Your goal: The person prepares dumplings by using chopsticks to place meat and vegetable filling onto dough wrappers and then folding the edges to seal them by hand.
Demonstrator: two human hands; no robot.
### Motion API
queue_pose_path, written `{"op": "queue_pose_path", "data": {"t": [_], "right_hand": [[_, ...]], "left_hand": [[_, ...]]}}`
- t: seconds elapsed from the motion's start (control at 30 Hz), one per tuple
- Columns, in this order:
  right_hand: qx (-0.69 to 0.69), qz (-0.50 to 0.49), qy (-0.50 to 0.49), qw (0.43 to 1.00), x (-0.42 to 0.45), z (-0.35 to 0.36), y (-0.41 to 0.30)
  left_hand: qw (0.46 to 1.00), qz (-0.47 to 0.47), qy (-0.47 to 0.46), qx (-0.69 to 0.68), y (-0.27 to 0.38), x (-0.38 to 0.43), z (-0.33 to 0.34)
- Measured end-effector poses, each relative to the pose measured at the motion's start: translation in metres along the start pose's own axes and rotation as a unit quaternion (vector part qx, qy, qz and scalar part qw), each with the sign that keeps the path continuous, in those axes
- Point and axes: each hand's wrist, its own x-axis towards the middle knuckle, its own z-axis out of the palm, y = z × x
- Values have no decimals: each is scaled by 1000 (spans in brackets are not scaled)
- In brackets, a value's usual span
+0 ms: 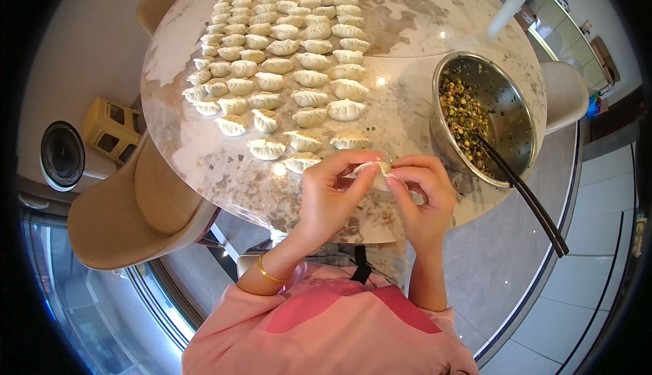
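Above the table's near edge, my left hand [336, 191] and my right hand [423, 186] pinch one dumpling [381, 181] between fingers and thumbs. Its pleated edge shows between the fingertips; much of its body is hidden by the hands. Rows of pleated dumplings [277, 65] cover the far and left part of the round marbled table [402, 115]. A few of them lie just beyond my left hand. To the right stands a steel bowl [514, 115] partly filled with chopped filling [462, 113]. A pair of dark chopsticks [532, 204] leans in it, ends jutting over the rim.
A white roll [513, 3] stands upright at the far right of the table. Chairs surround it: a tan one [122, 212] at left, another [160, 6] at far left, a pale one [564, 95] at right. A plastic stool [109, 128] and a round fan [62, 155] stand left.
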Motion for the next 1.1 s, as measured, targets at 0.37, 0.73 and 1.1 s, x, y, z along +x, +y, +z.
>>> {"op": "queue_pose_path", "data": {"t": [0.37,0.73,1.1], "right_hand": [[73,91,-48,992,7,-9,5],[200,144,-43,968,1,-10,3],[76,69,38,994,-12,-14,9]], "left_hand": [[988,98,-81,84,10,2,-3],[982,87,-72,150,4,12,-1],[989,86,-46,114,-1,7,6]]}}
